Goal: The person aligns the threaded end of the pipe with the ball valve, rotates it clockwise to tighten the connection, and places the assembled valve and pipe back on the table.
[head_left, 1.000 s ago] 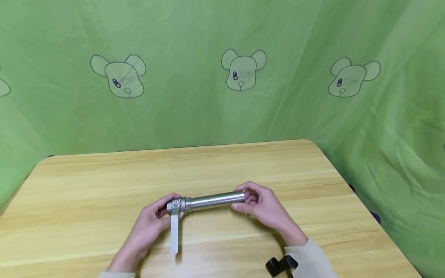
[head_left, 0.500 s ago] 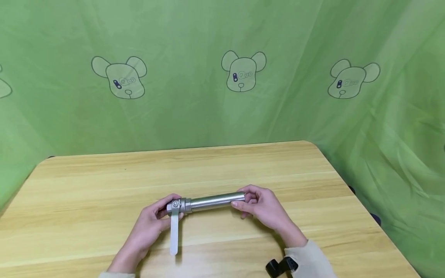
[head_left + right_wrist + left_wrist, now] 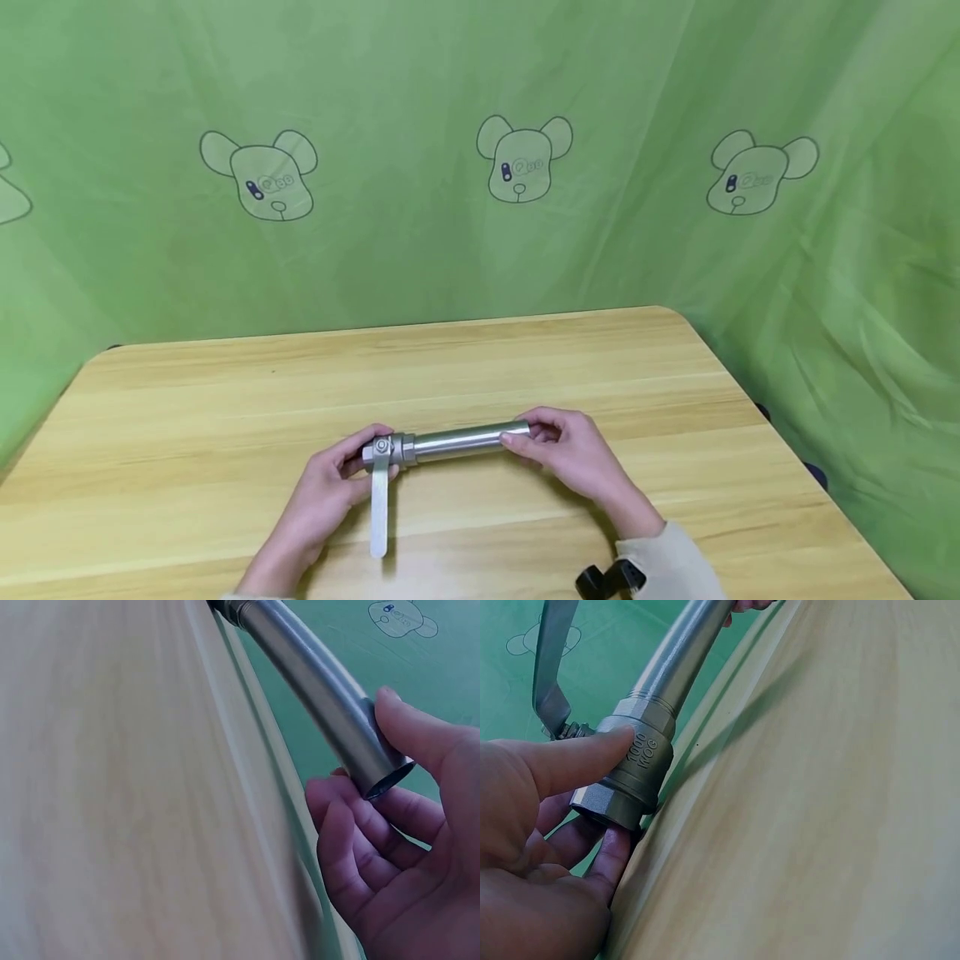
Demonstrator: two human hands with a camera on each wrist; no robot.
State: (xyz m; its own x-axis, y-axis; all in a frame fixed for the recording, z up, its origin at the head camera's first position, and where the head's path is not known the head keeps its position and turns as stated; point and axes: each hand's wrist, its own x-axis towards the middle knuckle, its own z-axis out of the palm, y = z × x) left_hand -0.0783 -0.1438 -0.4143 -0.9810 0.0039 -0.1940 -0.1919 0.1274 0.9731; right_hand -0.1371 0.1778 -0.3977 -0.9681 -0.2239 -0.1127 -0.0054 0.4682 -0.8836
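Observation:
A steel ball valve (image 3: 403,450) with a flat lever handle (image 3: 379,508) is joined to a smooth metal pipe (image 3: 465,441). My left hand (image 3: 322,492) grips the valve body, thumb across its near side; "1000 WOG" stands in relief there in the left wrist view. The lever points toward me. At the pipe's far right end my right hand (image 3: 573,454) holds the tube between thumb and fingers. In the right wrist view the pipe's hollow open end (image 3: 390,780) shows beside the curled fingers. The pipe lies nearly level, its right end slightly farther from me.
Light wood-grain table (image 3: 225,433) spreads under both hands. Green cloth (image 3: 390,250) printed with bear heads hangs behind and at the sides. A black device (image 3: 611,577) sits at the right sleeve cuff.
The right hand's fingers have shifted on the pipe end, its thumb now lying along the near side. Left hand and valve keep their place, apart from a slight view shift.

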